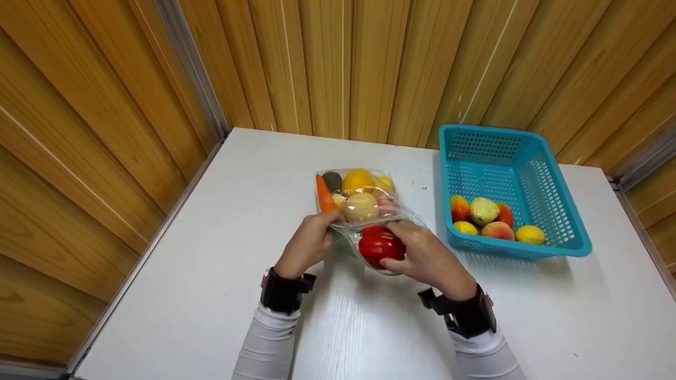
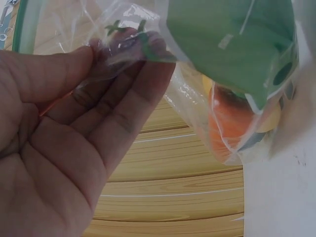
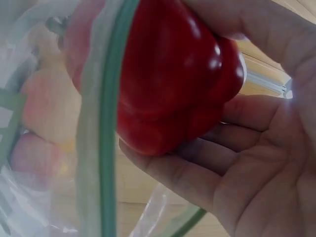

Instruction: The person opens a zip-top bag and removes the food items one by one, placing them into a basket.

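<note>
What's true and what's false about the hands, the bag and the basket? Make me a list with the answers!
1. The right hand holds a red pepper. True.
2. Yellow fruit lies in the blue basket. True.
3. The left hand holds the blue basket. False: it pinches the clear bag.
4. In the head view, the blue basket is left of the clear bag. False: it is on the right.
5. A round orange fruit shows inside the clear bag. True.

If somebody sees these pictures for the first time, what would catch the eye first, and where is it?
Probably the glossy red pepper, held in the right hand at the mouth of the clear bag. Next, perhaps, the turquoise basket to the right on the white table, with fruit gathered at its near end.
</note>
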{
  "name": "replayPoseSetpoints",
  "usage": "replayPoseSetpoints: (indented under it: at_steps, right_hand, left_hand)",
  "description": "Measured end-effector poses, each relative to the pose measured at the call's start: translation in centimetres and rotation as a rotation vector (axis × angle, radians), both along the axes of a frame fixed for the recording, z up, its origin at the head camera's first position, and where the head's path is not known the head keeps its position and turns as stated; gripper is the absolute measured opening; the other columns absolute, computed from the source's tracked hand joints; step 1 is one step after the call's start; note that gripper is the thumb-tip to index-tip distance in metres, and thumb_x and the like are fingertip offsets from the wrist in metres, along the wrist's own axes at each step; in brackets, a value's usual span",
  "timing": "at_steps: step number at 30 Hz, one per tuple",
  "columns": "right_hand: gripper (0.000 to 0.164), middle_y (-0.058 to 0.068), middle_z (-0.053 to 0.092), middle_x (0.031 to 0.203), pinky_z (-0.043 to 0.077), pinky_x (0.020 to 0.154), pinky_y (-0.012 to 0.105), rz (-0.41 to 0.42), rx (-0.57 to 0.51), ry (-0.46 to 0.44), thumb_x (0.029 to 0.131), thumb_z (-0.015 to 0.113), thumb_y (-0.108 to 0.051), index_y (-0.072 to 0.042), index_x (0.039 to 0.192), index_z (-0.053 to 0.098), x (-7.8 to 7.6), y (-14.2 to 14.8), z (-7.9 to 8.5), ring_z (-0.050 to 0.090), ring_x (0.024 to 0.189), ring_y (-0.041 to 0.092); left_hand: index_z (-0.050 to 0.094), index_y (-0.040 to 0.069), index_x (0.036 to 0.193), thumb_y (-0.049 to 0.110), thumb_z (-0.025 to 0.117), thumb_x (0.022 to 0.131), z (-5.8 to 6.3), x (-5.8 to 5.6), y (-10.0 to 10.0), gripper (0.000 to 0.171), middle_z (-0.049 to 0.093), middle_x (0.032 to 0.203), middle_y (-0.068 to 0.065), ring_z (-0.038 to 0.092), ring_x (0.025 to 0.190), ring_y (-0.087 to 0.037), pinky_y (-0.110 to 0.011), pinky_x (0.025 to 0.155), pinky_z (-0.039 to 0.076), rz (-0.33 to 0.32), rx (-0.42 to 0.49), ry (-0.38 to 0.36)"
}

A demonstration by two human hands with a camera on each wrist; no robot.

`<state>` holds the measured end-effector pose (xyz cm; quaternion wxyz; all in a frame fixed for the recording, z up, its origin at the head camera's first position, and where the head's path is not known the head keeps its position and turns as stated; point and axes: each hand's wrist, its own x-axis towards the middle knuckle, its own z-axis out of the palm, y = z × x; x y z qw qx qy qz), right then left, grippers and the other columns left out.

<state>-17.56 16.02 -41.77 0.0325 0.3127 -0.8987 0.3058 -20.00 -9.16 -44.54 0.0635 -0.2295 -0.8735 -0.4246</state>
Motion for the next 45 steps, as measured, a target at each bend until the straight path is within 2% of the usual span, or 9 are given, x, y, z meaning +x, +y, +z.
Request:
replayPoseSetpoints:
  at_steps: [10,19,26,28,30,33,35,41,45]
  right_hand:
    - [0.059,0.018,0.070,0.128,0.060,0.087,0.048,0.036,-0.105,0.036,0.081,0.088,-0.012,0.002,0.134,0.064,0.5,2.2,0.9,0.069,0.112,0.035]
    - [0.063,0.016,0.070,0.128,0.061,0.083,0.048,-0.047,-0.161,0.039,0.079,0.090,-0.013,0.000,0.135,0.065,1.5,3.8,2.3,0.068,0.111,0.035]
    - [0.063,0.014,0.071,0.128,0.061,0.083,0.048,-0.064,-0.191,0.082,0.077,0.091,-0.010,-0.001,0.134,0.065,1.7,4.6,2.8,0.068,0.113,0.034]
    - [0.064,0.013,0.071,0.129,0.061,0.083,0.043,-0.078,-0.207,0.092,0.076,0.091,-0.009,-0.001,0.135,0.065,1.7,4.9,2.9,0.068,0.112,0.032]
    - [0.066,0.012,0.070,0.130,0.060,0.085,0.033,-0.094,-0.229,0.100,0.075,0.091,-0.007,-0.002,0.135,0.065,1.7,5.3,2.9,0.067,0.112,0.030]
    - [0.068,0.012,0.070,0.129,0.053,0.087,0.017,-0.127,-0.265,0.104,0.073,0.092,-0.003,-0.001,0.136,0.065,1.6,5.9,3.0,0.066,0.112,0.029]
    - [0.068,0.014,0.071,0.128,0.050,0.087,0.011,-0.152,-0.286,0.119,0.072,0.091,-0.001,0.000,0.135,0.065,1.5,6.4,3.0,0.066,0.112,0.031]
    - [0.068,0.020,0.069,0.129,0.048,0.088,0.008,-0.208,-0.331,0.141,0.072,0.090,0.006,0.003,0.135,0.064,0.9,7.5,2.7,0.064,0.113,0.035]
    - [0.066,0.022,0.069,0.128,0.048,0.085,0.007,-0.254,-0.324,0.140,0.074,0.089,0.005,0.003,0.135,0.064,0.4,8.4,2.4,0.064,0.110,0.034]
  left_hand:
    - [0.072,0.003,0.101,-0.021,0.051,0.080,-0.2,-0.1,0.0,0.037,0.074,0.098,-0.008,0.064,0.085,-0.019,-0.038,0.081,0.057,0.006,-0.004,0.021]
    - [0.071,0.002,0.101,-0.020,0.053,0.083,0.0,0.0,0.0,0.034,0.075,0.099,-0.009,0.065,0.086,-0.020,-0.040,0.082,0.057,0.005,0.006,0.017]
    - [0.071,0.002,0.101,-0.020,0.054,0.083,0.0,0.0,-0.1,0.034,0.075,0.099,-0.009,0.065,0.086,-0.020,-0.039,0.082,0.057,-0.001,0.014,0.009]
    - [0.071,0.002,0.100,-0.021,0.053,0.083,0.0,0.0,-0.1,0.034,0.075,0.099,-0.009,0.066,0.086,-0.020,-0.039,0.082,0.057,-0.001,0.013,0.011]
    - [0.071,0.002,0.101,-0.021,0.053,0.082,0.0,0.0,-0.1,0.035,0.075,0.099,-0.009,0.065,0.086,-0.020,-0.039,0.082,0.057,-0.003,0.012,0.011]
    - [0.071,0.002,0.101,-0.021,0.052,0.083,0.0,0.0,0.0,0.035,0.075,0.099,-0.010,0.065,0.087,-0.020,-0.038,0.082,0.057,-0.003,0.006,0.005]
    - [0.071,0.002,0.101,-0.021,0.052,0.083,0.1,0.0,0.0,0.035,0.075,0.099,-0.010,0.065,0.087,-0.020,-0.038,0.082,0.057,-0.002,0.002,0.003]
    - [0.071,0.001,0.101,-0.022,0.052,0.081,0.0,0.0,-0.1,0.036,0.075,0.101,-0.011,0.066,0.089,-0.021,-0.038,0.082,0.058,0.002,-0.004,0.003]
    - [0.072,0.001,0.102,-0.021,0.051,0.082,0.0,0.0,0.0,0.036,0.075,0.101,-0.011,0.067,0.089,-0.021,-0.038,0.082,0.058,0.002,-0.002,0.001]
